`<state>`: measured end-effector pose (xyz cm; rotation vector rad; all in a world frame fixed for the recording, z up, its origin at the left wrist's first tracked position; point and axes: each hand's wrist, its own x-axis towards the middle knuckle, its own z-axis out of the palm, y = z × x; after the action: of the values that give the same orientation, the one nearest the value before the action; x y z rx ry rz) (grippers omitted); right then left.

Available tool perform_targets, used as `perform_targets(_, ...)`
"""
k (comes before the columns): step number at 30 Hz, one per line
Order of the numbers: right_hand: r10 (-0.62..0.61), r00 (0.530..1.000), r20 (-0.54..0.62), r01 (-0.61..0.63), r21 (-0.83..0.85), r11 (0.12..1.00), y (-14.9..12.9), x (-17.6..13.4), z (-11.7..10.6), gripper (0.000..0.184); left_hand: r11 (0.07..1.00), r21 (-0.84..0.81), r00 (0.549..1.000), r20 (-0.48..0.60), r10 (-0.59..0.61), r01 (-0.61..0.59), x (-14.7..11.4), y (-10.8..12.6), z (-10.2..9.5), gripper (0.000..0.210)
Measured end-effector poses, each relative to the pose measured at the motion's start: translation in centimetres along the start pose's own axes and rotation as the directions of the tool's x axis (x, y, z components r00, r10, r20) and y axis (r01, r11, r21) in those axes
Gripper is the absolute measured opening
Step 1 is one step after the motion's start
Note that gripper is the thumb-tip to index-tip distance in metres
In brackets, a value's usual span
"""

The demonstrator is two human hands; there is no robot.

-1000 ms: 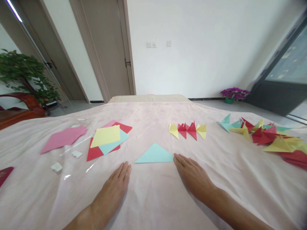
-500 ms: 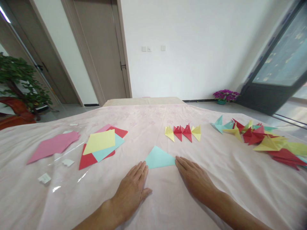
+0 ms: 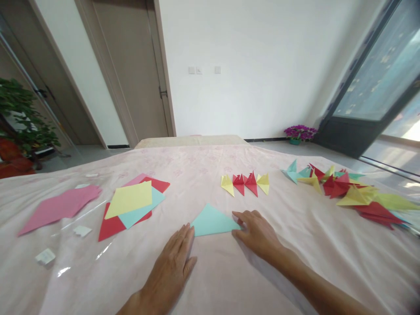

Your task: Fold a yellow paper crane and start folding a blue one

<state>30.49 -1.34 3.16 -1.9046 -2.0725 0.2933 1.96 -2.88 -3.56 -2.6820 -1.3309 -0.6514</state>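
Observation:
A light blue sheet of paper (image 3: 213, 222), folded into a triangle, lies flat in front of me with its peak pointing away. My left hand (image 3: 172, 262) rests flat, fingertips on the triangle's left corner. At the right corner is my right hand (image 3: 257, 232), its thumb and index finger apart on either side of the paper's tip. Beyond the triangle stands a short row of small folded paper cranes, including a red crane (image 3: 251, 183) and a yellow crane (image 3: 227, 185).
On the left lie pink sheets (image 3: 61, 205) and a stack topped by a yellow sheet (image 3: 129, 199), near clear plastic film and torn white scraps (image 3: 82, 231). A heap of folded paper cranes (image 3: 357, 195) covers the right side. Pale pink cloth (image 3: 210, 280) drapes the table.
My right hand has gone from lying flat to curved, with thumb and index finger parted at the corner. My left hand stays flat at the left corner. The view has shifted slightly right.

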Motion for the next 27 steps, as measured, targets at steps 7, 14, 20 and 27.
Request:
perform_targets(7,-0.104,0.992,-0.074,0.111,0.095,0.989,-0.4,-1.2,1.6,0.054,0.988,-0.096,0.988,-0.089,-0.126,0.117,0.5,0.2,-0.5,0.073)
perform_targets(14,-0.498,0.856,-0.138,0.484,-0.127,0.866,-4.4,-4.4,1.1,0.024,0.974,0.143,0.917,-0.338,0.213,-0.173,0.9,1.4,-3.5,0.061)
perform_targets(20,-0.57,0.806,-0.156,0.528,-0.245,0.813,-6.4,-5.6,2.0,0.014,0.959,0.127,0.881,-0.38,0.282,-0.252,1.7,2.9,-5.2,0.034)
perform_targets(27,-0.714,0.698,0.056,0.716,-0.049,0.697,-5.7,-4.0,-2.4,0.045,0.948,-0.037,0.884,-0.374,0.28,-0.316,1.1,0.3,-4.5,0.026)
